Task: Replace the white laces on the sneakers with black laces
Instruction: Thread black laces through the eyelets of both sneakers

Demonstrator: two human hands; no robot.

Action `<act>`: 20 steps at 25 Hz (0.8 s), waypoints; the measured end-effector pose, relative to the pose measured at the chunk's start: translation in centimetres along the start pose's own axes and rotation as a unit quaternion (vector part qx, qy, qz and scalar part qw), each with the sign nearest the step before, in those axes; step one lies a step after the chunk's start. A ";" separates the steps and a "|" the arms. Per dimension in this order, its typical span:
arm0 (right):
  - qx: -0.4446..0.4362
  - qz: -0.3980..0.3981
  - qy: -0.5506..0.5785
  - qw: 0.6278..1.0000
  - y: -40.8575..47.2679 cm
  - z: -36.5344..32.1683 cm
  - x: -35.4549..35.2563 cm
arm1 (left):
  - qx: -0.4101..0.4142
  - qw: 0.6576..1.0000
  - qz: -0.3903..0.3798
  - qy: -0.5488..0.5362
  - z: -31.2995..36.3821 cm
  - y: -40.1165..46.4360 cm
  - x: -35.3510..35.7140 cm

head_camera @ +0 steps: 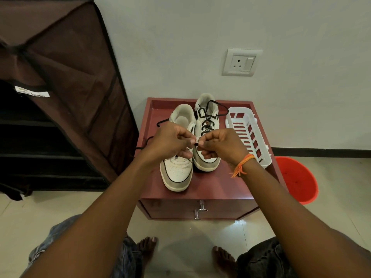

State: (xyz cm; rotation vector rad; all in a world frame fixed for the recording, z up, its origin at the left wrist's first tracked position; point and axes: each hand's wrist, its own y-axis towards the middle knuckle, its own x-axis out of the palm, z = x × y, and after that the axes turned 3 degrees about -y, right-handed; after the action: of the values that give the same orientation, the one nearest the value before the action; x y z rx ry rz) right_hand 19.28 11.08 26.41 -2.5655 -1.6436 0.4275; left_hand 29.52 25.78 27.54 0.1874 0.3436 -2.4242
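The top of the small red cabinet (202,187) is crowded: two sneakers (177,171) fill the middle, a white basket (249,135) lies along the right edge, and only a bare strip at the front and a narrow band on the left, crossed by a loose black lace (145,142), are left free. The far side is closed by the wall (180,47), the left by a brown fabric shoe rack (66,93) standing near the cabinet, and the right by an orange bucket (297,179) on the floor just beside it. Open tiled floor (184,233) is seen in front of the drawers, between the bare feet.
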 end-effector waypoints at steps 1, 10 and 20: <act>-0.016 0.011 0.001 1.000 0.0 0.1 0.5 | 0.008 0.999 0.012 0.039 -0.1 0.1 0.0; -0.029 0.053 0.104 0.993 1.1 -0.1 1.6 | -0.075 0.986 0.054 -0.139 -0.1 0.8 -1.0; -0.012 0.149 -0.389 0.909 2.7 5.5 6.7 | -0.024 0.931 0.126 0.341 -5.5 2.8 -0.4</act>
State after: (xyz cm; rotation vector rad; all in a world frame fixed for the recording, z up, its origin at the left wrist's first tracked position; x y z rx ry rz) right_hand 22.81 15.47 19.21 -2.8546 -1.3686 1.6357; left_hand 31.83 25.59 21.85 0.9990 0.6389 -2.0250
